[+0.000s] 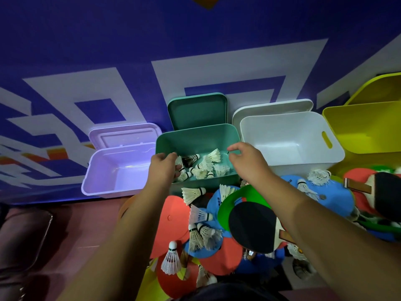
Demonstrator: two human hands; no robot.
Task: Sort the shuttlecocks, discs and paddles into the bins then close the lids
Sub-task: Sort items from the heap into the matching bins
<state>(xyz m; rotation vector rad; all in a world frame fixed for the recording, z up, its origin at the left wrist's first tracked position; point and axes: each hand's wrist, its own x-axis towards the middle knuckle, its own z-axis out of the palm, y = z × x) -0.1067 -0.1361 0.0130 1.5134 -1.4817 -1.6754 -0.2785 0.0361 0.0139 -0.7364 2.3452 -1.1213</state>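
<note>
Forearms [121, 231] hide discs [171, 218]; left hand [162, 170] grip unclear.

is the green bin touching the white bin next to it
Cannot tell. In the head view the green bin and white bin rims meet closely, but the right hand covers much of the seam.

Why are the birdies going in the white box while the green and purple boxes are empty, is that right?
Not quite. The head view shows the shuttlecocks lying in the green bin, with both hands over it. The white bin is empty, and so is the purple bin.
</note>
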